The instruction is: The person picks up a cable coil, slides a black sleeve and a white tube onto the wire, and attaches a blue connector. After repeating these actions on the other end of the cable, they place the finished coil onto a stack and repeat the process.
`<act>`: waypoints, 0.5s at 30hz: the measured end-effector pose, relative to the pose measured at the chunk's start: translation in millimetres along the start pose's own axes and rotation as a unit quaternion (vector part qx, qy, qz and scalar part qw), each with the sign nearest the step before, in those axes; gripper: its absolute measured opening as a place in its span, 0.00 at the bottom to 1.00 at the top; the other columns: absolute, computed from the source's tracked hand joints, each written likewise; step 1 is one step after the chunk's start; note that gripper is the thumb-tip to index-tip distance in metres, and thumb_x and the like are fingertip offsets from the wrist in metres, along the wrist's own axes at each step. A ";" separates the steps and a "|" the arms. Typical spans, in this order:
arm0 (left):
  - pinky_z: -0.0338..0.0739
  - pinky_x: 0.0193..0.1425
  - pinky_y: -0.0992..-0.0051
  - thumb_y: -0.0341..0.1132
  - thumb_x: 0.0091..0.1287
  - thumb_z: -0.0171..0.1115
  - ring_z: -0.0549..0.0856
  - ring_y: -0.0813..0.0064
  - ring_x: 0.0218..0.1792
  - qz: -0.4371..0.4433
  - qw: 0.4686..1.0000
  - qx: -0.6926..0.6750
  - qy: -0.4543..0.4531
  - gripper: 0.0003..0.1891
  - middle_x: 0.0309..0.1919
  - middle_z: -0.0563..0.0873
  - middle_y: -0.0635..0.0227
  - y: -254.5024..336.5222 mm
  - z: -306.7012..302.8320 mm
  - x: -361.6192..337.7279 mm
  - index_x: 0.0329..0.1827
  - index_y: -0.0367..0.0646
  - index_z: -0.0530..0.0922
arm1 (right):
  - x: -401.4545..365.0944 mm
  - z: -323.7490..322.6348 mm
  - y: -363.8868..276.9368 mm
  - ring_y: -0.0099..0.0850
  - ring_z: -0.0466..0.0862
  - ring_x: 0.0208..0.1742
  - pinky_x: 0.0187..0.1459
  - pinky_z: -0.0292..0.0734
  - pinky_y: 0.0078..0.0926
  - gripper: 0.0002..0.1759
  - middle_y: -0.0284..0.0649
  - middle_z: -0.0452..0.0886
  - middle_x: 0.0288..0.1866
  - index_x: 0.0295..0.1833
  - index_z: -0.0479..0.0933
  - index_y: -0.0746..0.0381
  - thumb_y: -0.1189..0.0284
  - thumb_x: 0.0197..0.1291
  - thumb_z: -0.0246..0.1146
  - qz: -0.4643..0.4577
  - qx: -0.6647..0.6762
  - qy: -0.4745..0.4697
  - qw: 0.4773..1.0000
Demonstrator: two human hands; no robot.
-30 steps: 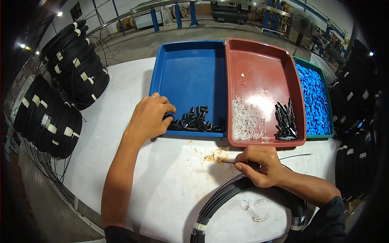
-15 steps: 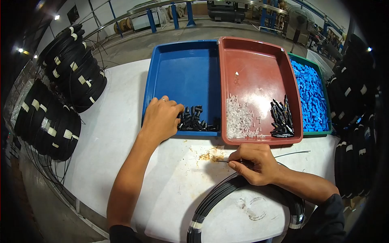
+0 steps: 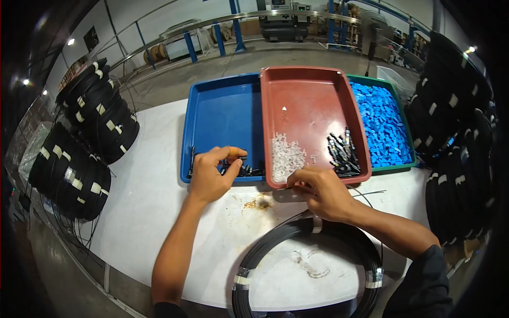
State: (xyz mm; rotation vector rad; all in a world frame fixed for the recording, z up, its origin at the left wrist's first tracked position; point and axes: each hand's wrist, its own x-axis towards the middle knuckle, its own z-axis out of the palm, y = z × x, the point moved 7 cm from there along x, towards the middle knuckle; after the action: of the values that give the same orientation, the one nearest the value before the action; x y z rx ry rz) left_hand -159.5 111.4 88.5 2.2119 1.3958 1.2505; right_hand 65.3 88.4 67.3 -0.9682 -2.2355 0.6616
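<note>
My left hand (image 3: 212, 172) is over the front edge of the blue tray (image 3: 193, 114), with a small black piece (image 3: 242, 157) pinched between thumb and index finger. Below it several black pieces (image 3: 252, 171) lie in the tray. My right hand (image 3: 323, 192) is closed at the front rim of the red tray (image 3: 274, 73), near the small clear pieces (image 3: 285, 159); what its fingertips hold is hidden. Thin black cable runs behind this hand. The coil of black cable (image 3: 249, 265), bound with pale tape, lies in front on the white table (image 3: 159, 212).
Dark, silvery pieces (image 3: 343, 153) lie in the red tray's right side. A green tray (image 3: 407, 132) holds many blue pieces (image 3: 379, 124). Black cable coils are stacked at left (image 3: 71, 172) and right (image 3: 458, 196). Yellowish crumbs (image 3: 259, 202) dot the table.
My left hand has risen from the black pieces with one in its fingers. My right hand has moved up to the red tray's rim. The view has shifted, so the trays appear further left.
</note>
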 end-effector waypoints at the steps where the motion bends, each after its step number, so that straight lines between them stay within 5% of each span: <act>1: 0.81 0.49 0.78 0.25 0.67 0.66 0.88 0.79 0.39 -0.025 0.996 -0.080 0.009 0.08 0.38 0.92 0.64 -1.9 10.9 -4.3 0.47 0.37 0.88 | -4.1 -12.2 -3.5 0.49 0.86 0.37 0.41 0.79 0.41 0.12 0.49 0.85 0.37 0.45 0.83 0.64 0.85 0.55 0.64 -0.003 -0.004 0.034 0.999; 6: 0.82 0.50 0.79 0.25 0.72 0.64 0.88 0.77 0.45 -0.094 0.910 -0.401 -0.035 0.10 0.43 0.90 0.61 27.7 71.4 -32.7 0.53 0.31 0.82 | -36.6 -28.9 13.4 0.38 0.80 0.33 0.37 0.74 0.35 0.03 0.46 0.80 0.33 0.42 0.79 0.67 0.79 0.63 0.64 0.085 0.118 0.142 0.979; 12: 0.83 0.51 0.77 0.27 0.72 0.65 0.87 0.77 0.42 -0.134 0.887 -0.437 -0.067 0.10 0.44 0.90 0.60 46.6 108.9 -49.4 0.52 0.32 0.83 | -54.3 -26.7 27.6 0.34 0.77 0.34 0.36 0.71 0.32 0.07 0.42 0.77 0.34 0.41 0.77 0.67 0.73 0.66 0.64 0.060 0.111 0.155 0.980; 15: 0.82 0.50 0.79 0.25 0.72 0.65 0.87 0.80 0.42 -0.088 0.916 -0.390 -0.035 0.10 0.44 0.91 0.61 54.7 105.0 -50.0 0.53 0.31 0.84 | -57.2 -29.6 25.2 0.34 0.77 0.34 0.37 0.71 0.31 0.07 0.42 0.77 0.34 0.41 0.77 0.67 0.73 0.66 0.64 0.015 0.094 0.169 0.981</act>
State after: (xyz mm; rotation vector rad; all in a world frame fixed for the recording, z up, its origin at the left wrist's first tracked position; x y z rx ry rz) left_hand -54.1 65.6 30.9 1.5242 0.8187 1.3322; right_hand 128.9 65.7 52.6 -0.9415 -1.8302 0.6533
